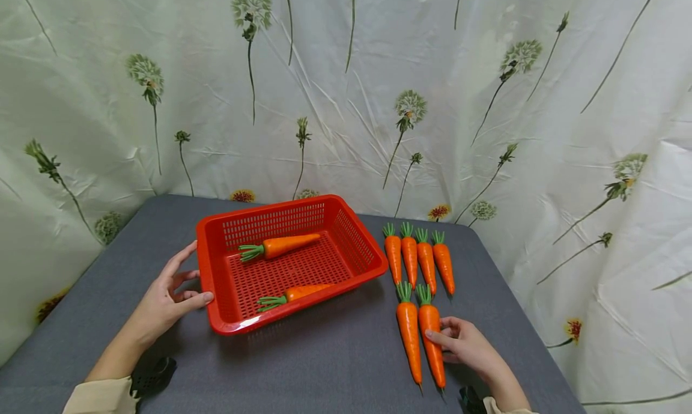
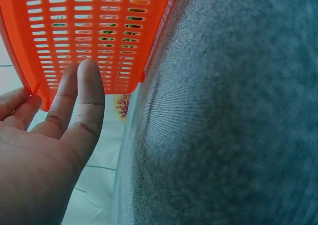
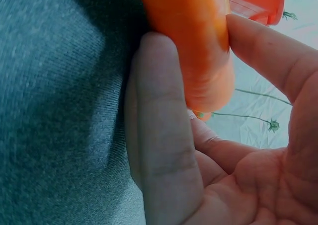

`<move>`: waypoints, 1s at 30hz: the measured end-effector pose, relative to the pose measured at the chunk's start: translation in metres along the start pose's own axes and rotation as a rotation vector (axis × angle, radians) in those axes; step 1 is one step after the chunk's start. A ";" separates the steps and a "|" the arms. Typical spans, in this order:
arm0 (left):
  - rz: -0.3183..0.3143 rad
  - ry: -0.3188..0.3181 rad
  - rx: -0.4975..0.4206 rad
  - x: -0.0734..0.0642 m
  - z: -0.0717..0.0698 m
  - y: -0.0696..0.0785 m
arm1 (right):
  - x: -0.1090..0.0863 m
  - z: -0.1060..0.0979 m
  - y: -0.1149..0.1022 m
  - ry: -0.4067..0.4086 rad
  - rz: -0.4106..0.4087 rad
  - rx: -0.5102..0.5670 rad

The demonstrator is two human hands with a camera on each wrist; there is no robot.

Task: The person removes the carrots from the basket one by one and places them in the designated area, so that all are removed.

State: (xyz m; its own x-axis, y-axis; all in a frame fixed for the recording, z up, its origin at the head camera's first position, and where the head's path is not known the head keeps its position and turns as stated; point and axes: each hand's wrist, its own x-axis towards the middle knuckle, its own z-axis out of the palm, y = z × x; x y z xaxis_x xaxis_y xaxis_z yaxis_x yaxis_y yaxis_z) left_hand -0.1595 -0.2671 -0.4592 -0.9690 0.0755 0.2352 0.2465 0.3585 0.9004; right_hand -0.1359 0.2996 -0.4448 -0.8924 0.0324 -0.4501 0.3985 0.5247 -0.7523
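Observation:
In the head view, my left hand is at the left side of a red slotted plastic basket, fingers spread and touching its rim, the thumb over the rim near the front corner. The left wrist view shows its fingers extended against the basket's wall. Two carrots lie inside, a rear carrot and a front carrot partly hidden by the basket's front wall. At the right, my right hand pinches a carrot between thumb and fingers; the right wrist view shows fingers along its side.
Beside the held carrot lies another carrot. Behind them several carrots stand in a row, among them a carrot at the right end. A grey cloth covers the table. A flower-print curtain hangs behind it.

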 end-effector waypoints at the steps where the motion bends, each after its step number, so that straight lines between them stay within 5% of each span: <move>1: -0.001 0.000 0.001 0.000 0.000 0.000 | 0.000 0.001 -0.001 0.008 0.002 -0.005; 30: 0.013 0.001 0.004 -0.001 -0.001 0.002 | 0.003 0.001 -0.005 0.026 -0.039 -0.100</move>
State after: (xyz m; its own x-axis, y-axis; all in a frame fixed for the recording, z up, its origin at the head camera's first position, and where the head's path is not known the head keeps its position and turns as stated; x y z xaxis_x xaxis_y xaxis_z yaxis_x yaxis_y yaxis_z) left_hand -0.1584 -0.2668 -0.4569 -0.9658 0.0794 0.2467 0.2586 0.3613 0.8959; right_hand -0.1404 0.2963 -0.4425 -0.9124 0.0317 -0.4081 0.3416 0.6083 -0.7165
